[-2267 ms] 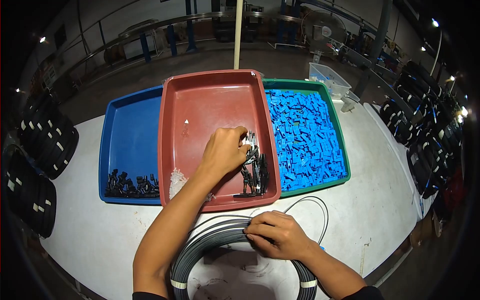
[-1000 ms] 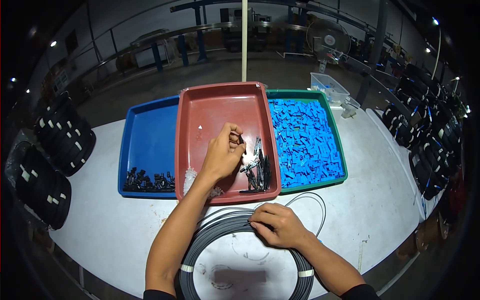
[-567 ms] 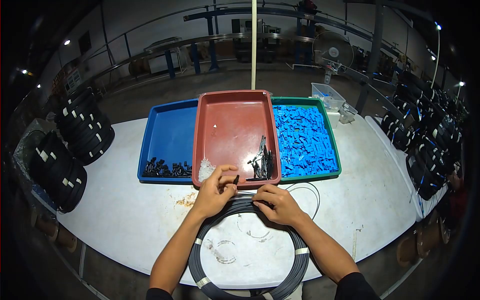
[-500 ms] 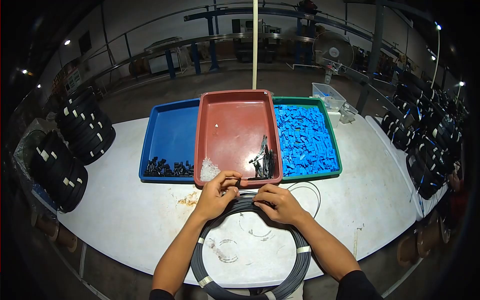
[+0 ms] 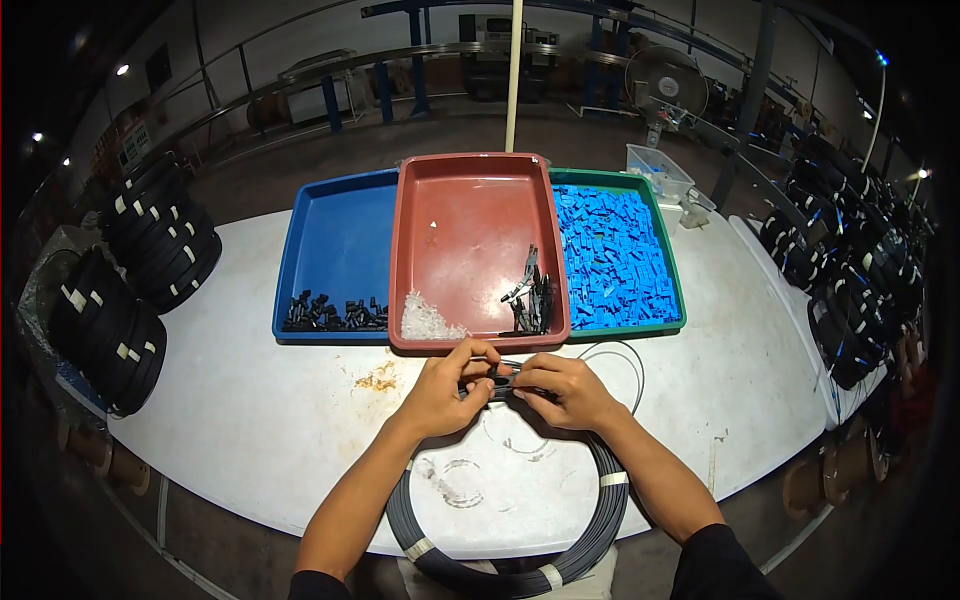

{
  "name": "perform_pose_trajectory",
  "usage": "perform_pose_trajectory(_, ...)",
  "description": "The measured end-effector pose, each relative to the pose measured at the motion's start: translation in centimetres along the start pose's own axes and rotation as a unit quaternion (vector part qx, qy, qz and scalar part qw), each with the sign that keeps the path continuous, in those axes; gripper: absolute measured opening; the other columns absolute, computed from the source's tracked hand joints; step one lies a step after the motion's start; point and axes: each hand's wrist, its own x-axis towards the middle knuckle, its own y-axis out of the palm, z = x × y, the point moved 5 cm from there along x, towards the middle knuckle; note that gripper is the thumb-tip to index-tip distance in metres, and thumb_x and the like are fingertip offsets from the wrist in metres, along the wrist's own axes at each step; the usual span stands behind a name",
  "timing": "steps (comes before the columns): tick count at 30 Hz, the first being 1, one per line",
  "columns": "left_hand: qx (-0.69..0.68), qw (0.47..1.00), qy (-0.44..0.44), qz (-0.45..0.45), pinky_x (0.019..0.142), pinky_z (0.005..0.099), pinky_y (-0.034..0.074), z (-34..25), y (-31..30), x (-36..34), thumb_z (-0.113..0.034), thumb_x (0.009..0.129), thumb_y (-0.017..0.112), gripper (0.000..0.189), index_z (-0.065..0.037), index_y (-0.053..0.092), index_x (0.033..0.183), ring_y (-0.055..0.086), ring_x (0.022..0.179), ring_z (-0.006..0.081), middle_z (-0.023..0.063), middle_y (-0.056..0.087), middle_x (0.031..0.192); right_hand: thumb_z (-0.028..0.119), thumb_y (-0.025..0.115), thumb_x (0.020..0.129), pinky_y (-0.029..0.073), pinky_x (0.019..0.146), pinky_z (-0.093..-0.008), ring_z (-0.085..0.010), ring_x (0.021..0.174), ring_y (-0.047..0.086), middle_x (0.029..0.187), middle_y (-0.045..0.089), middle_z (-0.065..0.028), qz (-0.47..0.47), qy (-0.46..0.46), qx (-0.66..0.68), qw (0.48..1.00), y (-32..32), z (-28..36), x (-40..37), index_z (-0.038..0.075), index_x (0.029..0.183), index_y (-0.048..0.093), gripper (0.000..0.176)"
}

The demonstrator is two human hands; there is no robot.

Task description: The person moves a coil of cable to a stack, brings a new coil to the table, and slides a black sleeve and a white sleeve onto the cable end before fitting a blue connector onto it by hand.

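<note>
A coil of dark cable, bound with pale tape bands, lies at the table's near edge, partly overhanging it. Above its far side my left hand is closed, thumb and fingers pinching a small black part. Facing it, my right hand is also closed, its fingertips at the right end of that part and apparently on the cable's end; the fingers hide the exact grip. A loose loop of cable curves out behind my right hand.
Ahead stand a blue tray with black pieces, a red tray with clear bits and black strips, and a green tray of blue pieces. Taped black coils are stacked left; more coils hang right. Clear bins sit behind.
My hands have drawn closer together over the coil, and the black part now shows between both sets of fingertips. The view has tipped slightly downward, with the trays higher in the picture.
</note>
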Motion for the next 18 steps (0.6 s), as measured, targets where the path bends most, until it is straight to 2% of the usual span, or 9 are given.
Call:
perform_pose_trajectory(2,0.005,1.000,0.004,-0.004,0.072,0.0291,0.052,0.3,-0.1,0.0,-0.001,0.088,0.063,0.030,-0.003,0.053,0.117,0.073,0.081,0.0163,0.0118,0.077,0.093,0.007,0.076,0.082,0.056,0.065,-0.0369,-0.0282,0.073,0.069,0.090,0.069,-0.0095,0.010,0.003,0.001,1.000,0.1,-0.1,-0.1,0.004,0.094,0.073,0.013)
perform_pose_trajectory(3,0.003,1.000,0.018,-0.008,0.071,0.0293,0.052,0.0,-0.1,0.0,-0.001,0.088,0.063,0.029,-0.003,0.052,0.114,0.072,0.076,0.0167,0.0126,0.077,0.091,0.007,0.076,0.082,0.056,0.065,-0.0369,-0.0282,0.073,0.069,0.090,0.069,-0.0095,0.010,0.005,0.002,1.000,0.2,-0.2,0.0,0.004,0.094,0.073,0.013)
perform_pose_trajectory(7,0.026,1.000,0.005,-0.005,0.073,0.0309,0.053,-0.3,-0.4,0.0,-0.001,0.088,0.063,0.030,-0.004,0.050,0.115,0.073,0.079,0.0194,0.0142,0.078,0.098,0.007,0.076,0.082,0.056,0.066,-0.0371,-0.0284,0.074,0.069,0.089,0.069,-0.0096,0.009,0.001,0.000,1.000,0.2,-0.2,-0.2,0.004,0.093,0.073,0.012)
perform_pose_trajectory(11,0.022,0.999,-0.011,-0.037,0.076,0.0305,0.054,-0.4,-0.2,0.0,-0.001,0.088,0.063,0.033,-0.003,0.049,0.117,0.073,0.083,0.0199,0.0129,0.077,0.095,0.007,0.076,0.082,0.056,0.067,-0.0369,-0.0286,0.075,0.069,0.090,0.069,-0.0097,0.001,0.001,0.007,1.000,0.0,-0.2,-0.1,0.004,0.094,0.073,0.013)
perform_pose_trajectory(13,0.017,0.996,0.053,-0.067,0.077,0.0307,0.054,-0.1,-0.2,0.0,-0.001,0.088,0.064,0.030,0.000,0.053,0.116,0.073,0.084,0.0201,0.0127,0.075,0.092,0.007,0.076,0.082,0.056,0.068,-0.0366,-0.0284,0.075,0.069,0.090,0.069,-0.0100,-0.003,0.002,0.012,1.000,-0.1,-0.2,-0.1,0.004,0.095,0.073,0.013)
perform_pose_trajectory(15,0.021,0.997,0.055,-0.051,0.077,0.0309,0.054,0.4,-0.2,0.0,-0.001,0.088,0.064,0.028,0.001,0.056,0.115,0.072,0.083,0.0204,0.0130,0.074,0.092,0.007,0.076,0.082,0.056,0.068,-0.0363,-0.0283,0.076,0.069,0.091,0.070,-0.0103,-0.005,0.003,0.018,1.000,-0.1,-0.2,0.0,0.004,0.095,0.073,0.014)
perform_pose_trajectory(17,0.025,0.997,0.057,-0.036,0.077,0.0310,0.054,0.1,-0.4,0.0,-0.002,0.089,0.064,0.026,0.002,0.059,0.114,0.072,0.083,0.0208,0.0134,0.073,0.092,0.001,0.077,0.079,0.055,0.066,-0.0347,-0.0262,0.076,0.069,0.089,0.070,-0.0120,-0.049,-0.018,0.022,0.998,-0.6,0.2,0.1,0.001,0.096,0.073,0.017)
perform_pose_trajectory(18,0.036,0.999,0.009,-0.023,0.078,0.0312,0.054,-0.3,-0.5,0.0,-0.003,0.090,0.065,0.024,0.002,0.062,0.113,0.072,0.083,0.0212,0.0139,0.073,0.093,0.001,0.077,0.079,0.055,0.066,-0.0347,-0.0262,0.076,0.069,0.089,0.070,-0.0120,-0.048,-0.017,0.023,0.998,-0.6,0.2,0.0,0.001,0.096,0.073,0.017)
